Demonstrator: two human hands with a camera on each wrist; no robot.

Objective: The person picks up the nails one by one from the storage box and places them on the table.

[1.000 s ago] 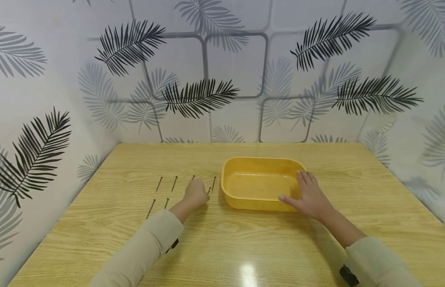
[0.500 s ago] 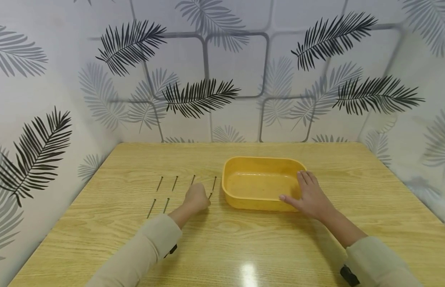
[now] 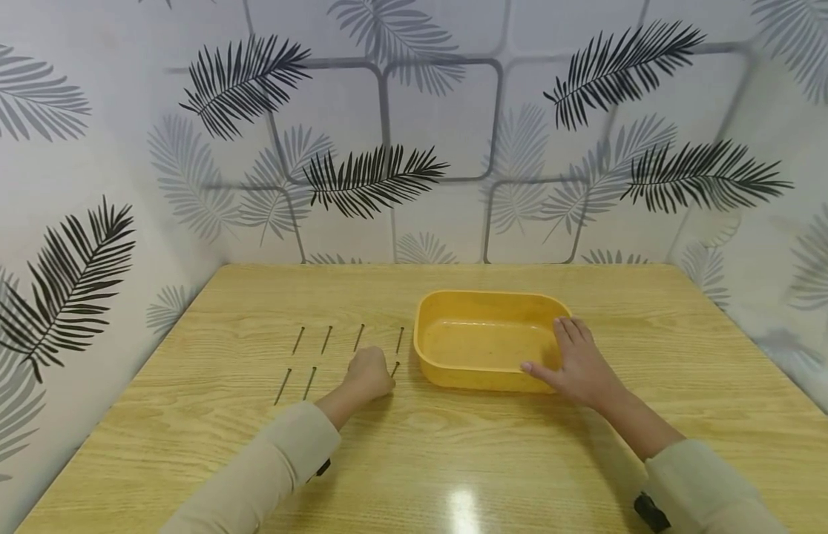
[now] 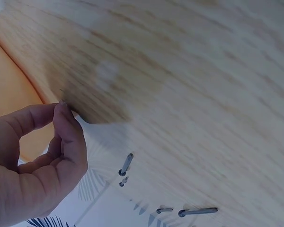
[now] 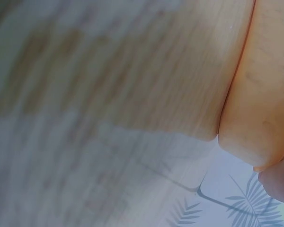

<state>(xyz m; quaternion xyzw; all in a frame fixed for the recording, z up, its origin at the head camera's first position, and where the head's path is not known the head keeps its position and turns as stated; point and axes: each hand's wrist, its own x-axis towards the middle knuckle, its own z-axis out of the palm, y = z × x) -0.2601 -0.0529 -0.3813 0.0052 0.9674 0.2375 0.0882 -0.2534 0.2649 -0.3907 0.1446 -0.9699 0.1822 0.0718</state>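
My left hand (image 3: pixel 370 373) pinches a thin dark nail (image 3: pixel 396 368) between thumb and fingertips, low over the table and left of the yellow basin. In the left wrist view the left hand (image 4: pixel 47 156) has thumb and fingertip together, and the nail is barely visible. Beyond it lie several nails, including one nail (image 3: pixel 359 338) in the far row and another nail (image 3: pixel 310 383) in the near row. My right hand (image 3: pixel 583 371) rests on the right end of the yellow basin (image 3: pixel 477 379), fingers fairly straight over the rim, thumb at the near rim.
The wooden table (image 3: pixel 414 460) reaches back to a wall (image 3: pixel 441 215) with leaf patterns. Side walls stand close on the left and right. The basin's inside shows no objects.
My left hand has moved slightly toward the near edge with the nail, uncovering more of the far-row nail behind it. The right hand and the basin stay where they were.
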